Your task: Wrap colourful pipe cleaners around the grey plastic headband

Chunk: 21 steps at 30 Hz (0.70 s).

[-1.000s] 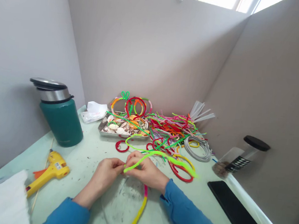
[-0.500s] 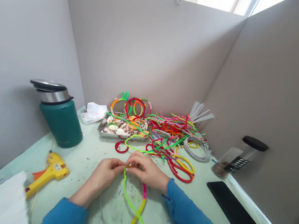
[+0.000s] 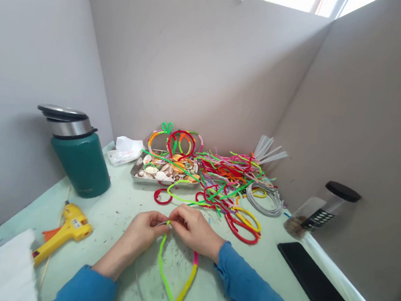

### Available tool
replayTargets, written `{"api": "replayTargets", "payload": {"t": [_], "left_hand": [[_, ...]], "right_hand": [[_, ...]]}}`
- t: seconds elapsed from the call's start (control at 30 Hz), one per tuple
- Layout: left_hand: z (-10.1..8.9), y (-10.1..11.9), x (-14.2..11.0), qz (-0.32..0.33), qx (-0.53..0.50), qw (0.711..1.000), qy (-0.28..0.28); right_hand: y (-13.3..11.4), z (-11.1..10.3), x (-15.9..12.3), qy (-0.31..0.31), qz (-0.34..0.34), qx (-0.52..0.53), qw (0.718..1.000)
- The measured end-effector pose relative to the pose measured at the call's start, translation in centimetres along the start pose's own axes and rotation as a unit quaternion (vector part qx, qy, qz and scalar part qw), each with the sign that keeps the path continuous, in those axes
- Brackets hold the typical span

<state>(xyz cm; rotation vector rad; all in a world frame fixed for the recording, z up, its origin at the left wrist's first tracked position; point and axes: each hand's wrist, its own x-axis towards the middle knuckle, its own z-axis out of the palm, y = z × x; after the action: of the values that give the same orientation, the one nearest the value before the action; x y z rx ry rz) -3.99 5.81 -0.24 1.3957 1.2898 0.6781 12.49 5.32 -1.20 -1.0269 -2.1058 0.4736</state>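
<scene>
My left hand [image 3: 139, 234] pinches a thin grey wire [image 3: 161, 223], and a grey length also trails down the table below that hand. Just to the right, my right hand [image 3: 195, 229] has its thumb and fingers closed on a lime-green pipe cleaner [image 3: 162, 259] where it meets the wire. The pipe cleaner hangs down toward the near edge of the view. From beneath my right hand runs a pink-and-yellow wrapped strand [image 3: 188, 282], crossing close to the green one at the bottom. My fingertips partly hide the join.
A metal tray [image 3: 162, 183] of shells stands at the back, beside heaped pipe cleaners [image 3: 227, 173] and a grey wire coil [image 3: 265, 201]. At left are a yellow glue gun [image 3: 68, 227], green bottle [image 3: 81, 163] and white cloth [image 3: 1, 268]; at right, a jar [image 3: 318, 212] and black strip [image 3: 319, 285].
The green pipe cleaner's hanging end has swung left and lies nearer the yellow strand. Grey wire now shows between my fingertips, where an orange bit showed before. My hands have barely moved.
</scene>
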Motion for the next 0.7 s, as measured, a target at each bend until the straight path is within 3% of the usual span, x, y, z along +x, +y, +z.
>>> {"api": "replayTargets", "payload": {"t": [0.33, 0.6, 0.7], "left_hand": [[0.12, -0.50, 0.18, 0.066, 0.108, 0.989, 0.072], [0.55, -0.22, -0.24, 0.130, 0.232, 0.949, 0.168], [0.51, -0.27, -0.22, 0.132, 0.234, 0.954, 0.133]], "right_hand": [[-0.17, 0.13, -0.07, 0.004, -0.004, -0.014, 1.000], [-0.08, 0.36, 0.15, 0.024, 0.051, -0.009, 0.998], [-0.03, 0.13, 0.23, 0.020, 0.045, 0.000, 0.999]]}}
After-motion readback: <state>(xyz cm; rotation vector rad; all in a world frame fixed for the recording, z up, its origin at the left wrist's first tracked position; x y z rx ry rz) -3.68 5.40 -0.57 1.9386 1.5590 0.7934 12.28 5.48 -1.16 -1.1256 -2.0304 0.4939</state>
